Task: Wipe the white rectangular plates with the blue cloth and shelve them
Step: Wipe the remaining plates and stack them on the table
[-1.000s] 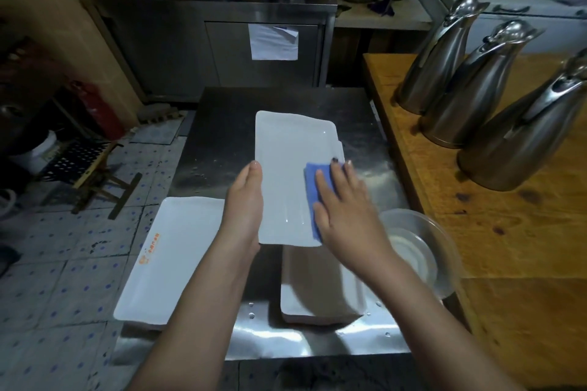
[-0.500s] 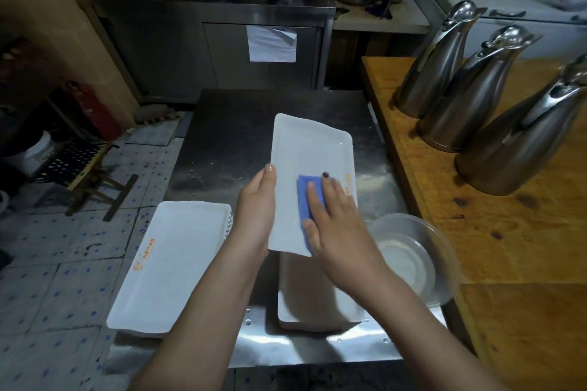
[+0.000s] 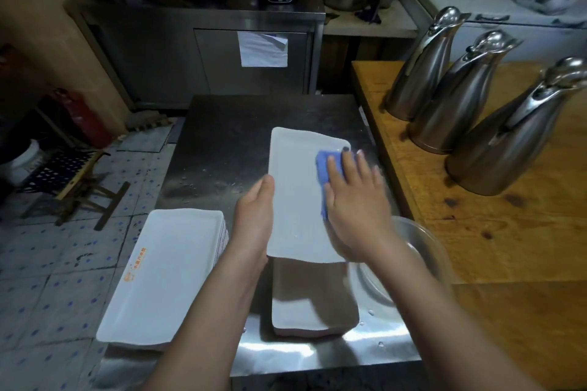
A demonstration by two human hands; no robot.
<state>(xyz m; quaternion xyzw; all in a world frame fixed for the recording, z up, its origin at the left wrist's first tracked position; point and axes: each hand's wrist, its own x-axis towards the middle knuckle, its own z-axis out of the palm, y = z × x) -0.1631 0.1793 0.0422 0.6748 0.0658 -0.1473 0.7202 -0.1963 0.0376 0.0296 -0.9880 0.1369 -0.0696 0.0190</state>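
At the far left a white bucket (image 3: 27,154) is sitting in shadow, cut off by the frame edge, and a red cylinder (image 3: 81,119) is standing behind it, too dark to identify; a wooden stool (image 3: 85,187) is lying on the tiled floor (image 3: 47,263) beside them. On the steel table (image 3: 228,143) a left stack (image 3: 168,270) of white rectangular plates is resting at the near-left corner; small orange print is showing on its top plate but is too small to read, and the plates under it cannot be counted. The left hand (image 3: 254,219) is gripping the left long edge of the held plate (image 3: 298,200), thumb running along the rim; its fingers are hiding beneath the plate. That plate is pointing lengthwise away from the person, its near end overlapping and shadowing a near stack (image 3: 311,311) of plates; whether its far end is touching the table cannot be told. The blue cloth (image 3: 324,168) is lying on the plate's far-right part, and the right hand (image 3: 355,203) is pressing flat on it with straight, spread fingers, hiding most of the cloth; the hand is slightly blurred. A glass bowl (image 3: 419,251) is standing just right of the near stack, partly behind the right forearm. On the wooden counter (image 3: 508,232) three steel jugs (image 3: 460,95) are standing in a row; the nearest is being cut off by the right edge.
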